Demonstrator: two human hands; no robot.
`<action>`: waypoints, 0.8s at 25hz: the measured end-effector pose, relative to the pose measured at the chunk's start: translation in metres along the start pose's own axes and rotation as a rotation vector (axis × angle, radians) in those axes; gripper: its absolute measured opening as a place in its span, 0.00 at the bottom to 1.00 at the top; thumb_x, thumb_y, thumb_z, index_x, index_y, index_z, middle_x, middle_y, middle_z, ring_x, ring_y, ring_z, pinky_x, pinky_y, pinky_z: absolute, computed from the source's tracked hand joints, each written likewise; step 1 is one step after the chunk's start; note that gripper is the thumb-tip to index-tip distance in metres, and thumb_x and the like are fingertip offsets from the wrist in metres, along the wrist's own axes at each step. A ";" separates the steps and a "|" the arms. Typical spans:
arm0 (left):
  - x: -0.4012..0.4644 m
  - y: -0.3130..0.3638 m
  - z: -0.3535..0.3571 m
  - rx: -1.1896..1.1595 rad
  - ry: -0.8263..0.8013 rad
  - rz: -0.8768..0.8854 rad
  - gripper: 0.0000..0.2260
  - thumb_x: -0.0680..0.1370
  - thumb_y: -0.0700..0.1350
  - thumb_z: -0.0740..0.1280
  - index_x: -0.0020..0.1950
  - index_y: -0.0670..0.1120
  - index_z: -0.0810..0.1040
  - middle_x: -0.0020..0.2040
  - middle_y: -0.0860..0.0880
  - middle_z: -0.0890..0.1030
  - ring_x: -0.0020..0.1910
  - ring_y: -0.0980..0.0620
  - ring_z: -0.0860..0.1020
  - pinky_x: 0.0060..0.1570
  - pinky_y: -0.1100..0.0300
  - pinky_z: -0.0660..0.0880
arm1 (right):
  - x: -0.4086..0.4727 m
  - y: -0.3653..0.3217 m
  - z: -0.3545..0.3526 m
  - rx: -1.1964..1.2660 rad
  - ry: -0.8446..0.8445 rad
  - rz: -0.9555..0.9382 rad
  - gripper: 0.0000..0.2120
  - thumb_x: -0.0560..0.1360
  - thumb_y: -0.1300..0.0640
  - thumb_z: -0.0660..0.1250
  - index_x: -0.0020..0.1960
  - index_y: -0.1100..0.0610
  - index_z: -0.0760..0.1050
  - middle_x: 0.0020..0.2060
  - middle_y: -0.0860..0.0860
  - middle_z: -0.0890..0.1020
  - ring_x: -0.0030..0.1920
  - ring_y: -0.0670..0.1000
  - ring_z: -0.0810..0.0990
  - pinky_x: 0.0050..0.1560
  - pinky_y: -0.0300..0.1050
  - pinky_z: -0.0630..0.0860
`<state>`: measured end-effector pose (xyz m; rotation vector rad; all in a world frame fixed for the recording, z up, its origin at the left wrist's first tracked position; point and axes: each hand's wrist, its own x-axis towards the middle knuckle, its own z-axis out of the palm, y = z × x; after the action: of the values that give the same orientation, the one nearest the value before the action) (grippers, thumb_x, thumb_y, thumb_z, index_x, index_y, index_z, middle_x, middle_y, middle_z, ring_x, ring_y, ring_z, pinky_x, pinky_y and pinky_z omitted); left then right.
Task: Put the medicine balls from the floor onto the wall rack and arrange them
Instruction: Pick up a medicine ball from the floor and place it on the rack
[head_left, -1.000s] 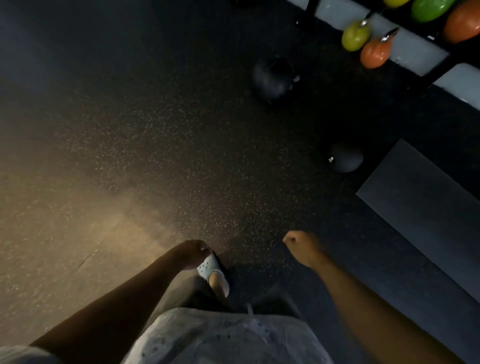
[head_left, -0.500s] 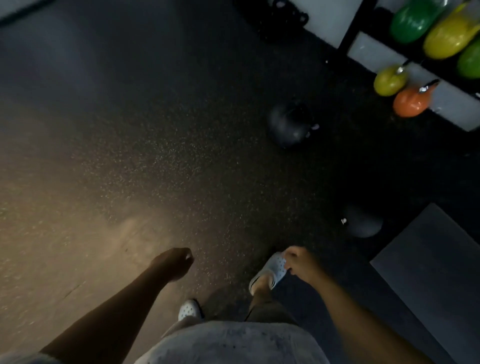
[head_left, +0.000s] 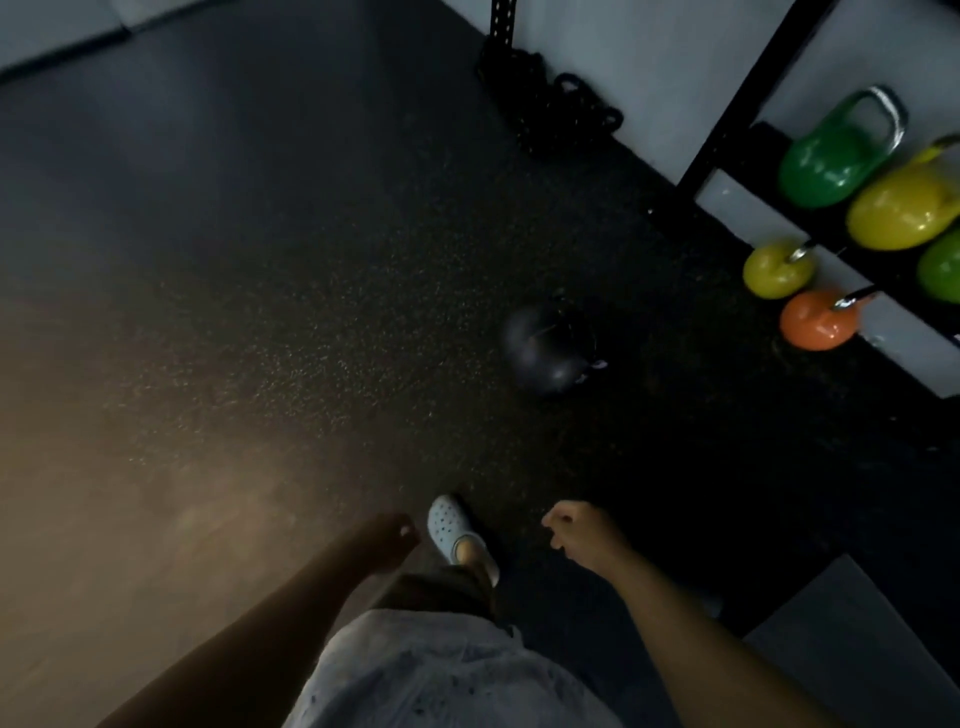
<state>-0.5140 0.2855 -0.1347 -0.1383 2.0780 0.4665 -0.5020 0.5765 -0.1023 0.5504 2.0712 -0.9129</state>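
One dark medicine ball (head_left: 549, 347) lies on the black rubber floor ahead of me and slightly right, dim and blurred. My left hand (head_left: 388, 539) hangs low at the centre with its fingers curled in and nothing in it. Beside it to the right, my right hand (head_left: 575, 531) is also curled loosely and holds nothing. Both hands are well short of the ball. A black rack frame (head_left: 727, 119) stands against the white wall at the upper right.
The rack holds a green kettlebell (head_left: 831, 166), a yellow one (head_left: 904, 208), a small yellow one (head_left: 776, 270) and an orange one (head_left: 815, 319). Dark coiled gear (head_left: 561, 114) lies by the wall. A grey mat (head_left: 857, 654) covers the lower right. My white shoe (head_left: 451, 530) steps forward.
I have walked toward the rack: the dark ball and kettlebells sit lower and larger in view. A smaller dark ball by the mat has dropped from sight. Both hands stay empty, swinging.
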 end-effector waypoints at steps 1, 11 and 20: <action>0.017 0.019 -0.013 -0.028 0.000 0.007 0.16 0.86 0.48 0.62 0.73 0.48 0.76 0.68 0.46 0.79 0.64 0.50 0.78 0.59 0.58 0.74 | 0.013 -0.011 -0.022 0.002 0.008 0.009 0.09 0.84 0.54 0.60 0.52 0.52 0.79 0.41 0.49 0.80 0.41 0.46 0.79 0.45 0.43 0.76; 0.145 0.191 -0.147 -0.230 0.020 0.013 0.14 0.86 0.43 0.61 0.71 0.46 0.76 0.60 0.46 0.81 0.48 0.55 0.78 0.39 0.68 0.73 | 0.154 -0.110 -0.238 -0.036 0.051 -0.036 0.12 0.83 0.53 0.59 0.57 0.54 0.81 0.47 0.53 0.82 0.52 0.54 0.82 0.55 0.52 0.78; 0.289 0.309 -0.175 -0.535 0.173 -0.312 0.13 0.83 0.42 0.64 0.63 0.41 0.83 0.62 0.40 0.84 0.60 0.42 0.82 0.56 0.55 0.75 | 0.382 -0.124 -0.366 0.050 -0.051 0.141 0.11 0.83 0.53 0.60 0.61 0.55 0.78 0.44 0.53 0.79 0.42 0.56 0.78 0.40 0.48 0.75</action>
<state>-0.8936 0.5285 -0.2140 -0.8289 2.0019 0.8272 -0.9865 0.8010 -0.2000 0.6834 1.9419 -0.8896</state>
